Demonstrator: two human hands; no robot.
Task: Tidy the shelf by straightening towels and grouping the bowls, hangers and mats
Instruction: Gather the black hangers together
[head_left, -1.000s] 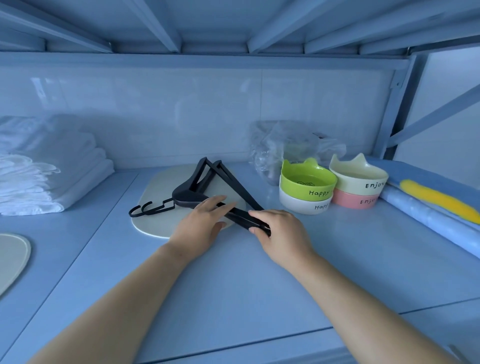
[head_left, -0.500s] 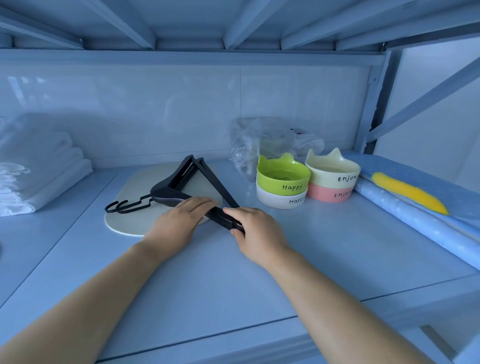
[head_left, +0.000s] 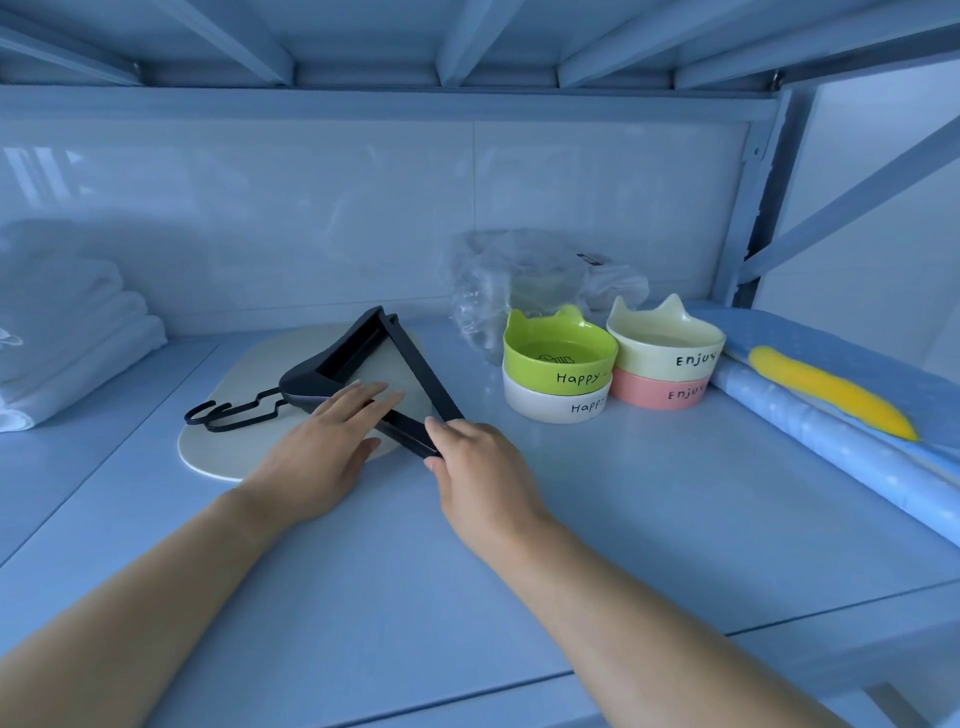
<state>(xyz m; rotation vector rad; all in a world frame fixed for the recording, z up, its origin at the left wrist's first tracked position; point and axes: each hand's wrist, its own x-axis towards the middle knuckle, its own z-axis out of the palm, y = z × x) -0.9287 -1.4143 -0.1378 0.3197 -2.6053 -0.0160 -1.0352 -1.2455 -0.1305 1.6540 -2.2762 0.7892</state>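
Stacked black plastic hangers (head_left: 363, 358) lie flat on an oval cream mat (head_left: 218, 447), hooks pointing left; the left hand (head_left: 322, 452) rests straight fingers on them, while the right hand (head_left: 478, 467) pinches their nearest corner with curled fingers.

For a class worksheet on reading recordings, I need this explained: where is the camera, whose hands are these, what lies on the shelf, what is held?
No machine: a person's bare hands, filmed by a head-worn camera looking down. The left hand rests flat on black hangers; the right hand grips their near corner. The hangers lie across a pale mat on the shelf. Beside them stand two stacks: green bowl on white bowl, cream bowl on pink bowl. Folded towels lie leftmost.
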